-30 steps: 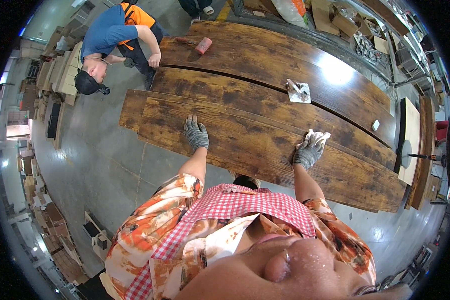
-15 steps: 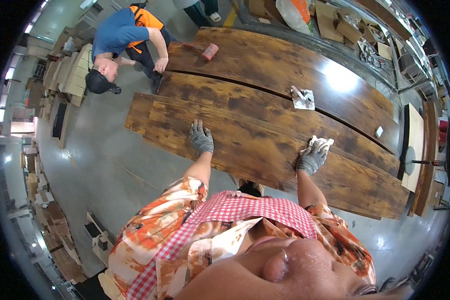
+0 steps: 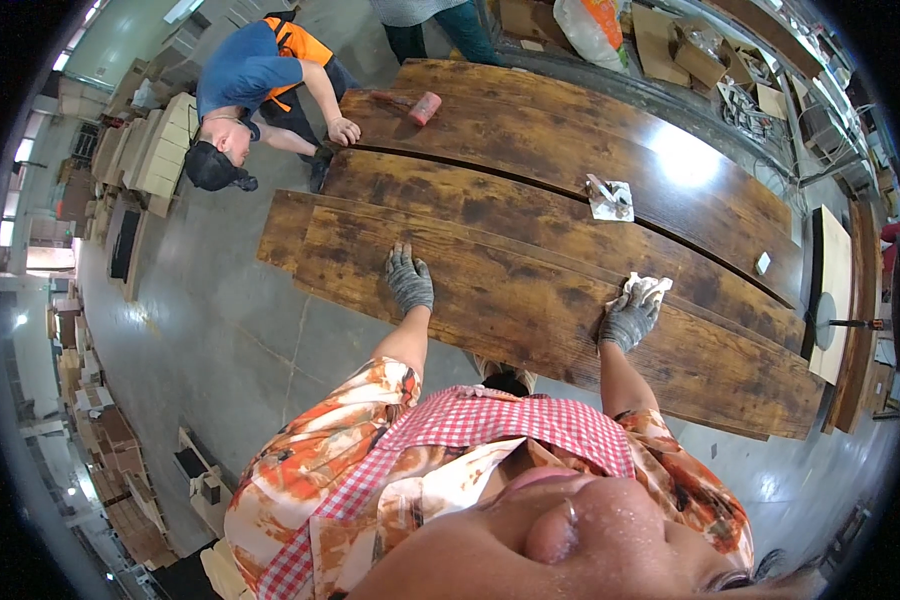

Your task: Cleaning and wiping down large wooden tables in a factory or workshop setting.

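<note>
My left hand (image 3: pixel 409 280), in a grey knit glove, lies flat with fingers stretched out on the near dark-brown wood-grain board (image 3: pixel 510 300). Further right on the same board is my right hand (image 3: pixel 630 318), gloved alike. It holds a crumpled white cloth (image 3: pixel 650 289) against the surface, the cloth showing past the fingertips. This near board rests on another, longer-set board (image 3: pixel 440 190) behind it. A white sheet (image 3: pixel 611 202) with a small scraper-like tool on it lies beyond my right hand, beside the dark gap between the boards.
Another board (image 3: pixel 540 110) stretches behind the gap, bearing a red-headed mallet (image 3: pixel 425 108) and a small white block (image 3: pixel 763 263). At the far left, a co-worker (image 3: pixel 245 85) bends over the board ends. Another person's legs (image 3: pixel 450 35) stand behind. Cartons (image 3: pixel 695 55) lie at the back right.
The co-worker's hand has moved right onto the board's end. The person behind has stepped nearer. My hands keep nearly the same places on the board, while the view has shifted slightly.
</note>
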`<act>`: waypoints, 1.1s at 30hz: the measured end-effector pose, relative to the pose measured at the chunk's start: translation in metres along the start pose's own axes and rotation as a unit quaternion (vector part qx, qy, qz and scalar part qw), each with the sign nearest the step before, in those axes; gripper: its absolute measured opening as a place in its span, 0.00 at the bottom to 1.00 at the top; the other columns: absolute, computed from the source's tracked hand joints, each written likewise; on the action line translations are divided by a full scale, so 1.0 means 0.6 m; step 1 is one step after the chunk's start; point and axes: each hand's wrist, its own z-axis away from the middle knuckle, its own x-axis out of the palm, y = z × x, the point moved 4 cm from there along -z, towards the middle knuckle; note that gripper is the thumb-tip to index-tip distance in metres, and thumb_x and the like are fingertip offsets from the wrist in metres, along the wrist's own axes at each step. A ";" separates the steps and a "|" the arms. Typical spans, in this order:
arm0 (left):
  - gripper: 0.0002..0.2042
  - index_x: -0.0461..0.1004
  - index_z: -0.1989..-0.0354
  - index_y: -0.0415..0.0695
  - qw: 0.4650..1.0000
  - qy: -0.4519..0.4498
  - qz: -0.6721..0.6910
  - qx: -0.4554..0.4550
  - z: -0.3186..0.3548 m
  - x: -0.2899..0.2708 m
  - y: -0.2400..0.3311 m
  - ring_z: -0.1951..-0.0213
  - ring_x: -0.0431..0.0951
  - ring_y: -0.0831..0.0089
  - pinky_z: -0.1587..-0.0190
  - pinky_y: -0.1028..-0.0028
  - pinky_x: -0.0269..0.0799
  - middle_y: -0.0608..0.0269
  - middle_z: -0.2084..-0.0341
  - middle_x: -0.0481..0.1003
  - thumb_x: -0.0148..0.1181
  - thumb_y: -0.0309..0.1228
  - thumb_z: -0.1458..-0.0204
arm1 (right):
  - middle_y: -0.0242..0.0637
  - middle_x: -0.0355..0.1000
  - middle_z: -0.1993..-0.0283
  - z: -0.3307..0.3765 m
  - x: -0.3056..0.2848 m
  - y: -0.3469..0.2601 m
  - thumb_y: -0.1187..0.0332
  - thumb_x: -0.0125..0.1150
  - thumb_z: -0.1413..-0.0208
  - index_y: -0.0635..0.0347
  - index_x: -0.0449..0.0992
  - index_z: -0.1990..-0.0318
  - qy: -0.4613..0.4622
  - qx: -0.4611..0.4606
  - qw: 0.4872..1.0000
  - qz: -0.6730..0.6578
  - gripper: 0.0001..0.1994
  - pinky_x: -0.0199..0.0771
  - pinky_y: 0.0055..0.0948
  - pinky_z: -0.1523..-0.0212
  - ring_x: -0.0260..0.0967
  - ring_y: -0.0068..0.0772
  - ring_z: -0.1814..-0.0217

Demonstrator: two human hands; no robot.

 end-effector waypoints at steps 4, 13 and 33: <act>0.20 0.69 0.41 0.44 1.000 -0.007 0.001 -0.007 -0.001 0.000 0.000 0.35 0.61 0.55 0.32 0.56 0.55 0.54 0.36 0.65 0.52 0.32 0.43 | 0.45 0.47 0.24 -0.002 -0.005 -0.003 0.52 0.44 0.35 0.41 0.62 0.31 -0.010 -0.014 1.000 0.025 0.26 0.42 0.41 0.25 0.44 0.47 0.23; 0.19 0.69 0.41 0.45 1.000 -0.004 -0.004 0.002 -0.001 -0.003 0.001 0.35 0.61 0.55 0.32 0.56 0.56 0.54 0.36 0.64 0.51 0.32 0.42 | 0.47 0.48 0.24 -0.005 0.004 0.002 0.52 0.44 0.35 0.40 0.65 0.33 -0.005 -0.007 1.000 0.008 0.24 0.42 0.42 0.25 0.45 0.48 0.23; 0.20 0.68 0.39 0.45 0.997 -0.047 -0.003 -0.065 -0.015 0.004 0.015 0.32 0.58 0.56 0.32 0.58 0.55 0.55 0.33 0.61 0.53 0.36 0.38 | 0.50 0.55 0.29 0.003 0.002 -0.001 0.54 0.53 0.40 0.42 0.69 0.36 0.048 -0.028 0.997 -0.045 0.24 0.47 0.44 0.27 0.49 0.51 0.26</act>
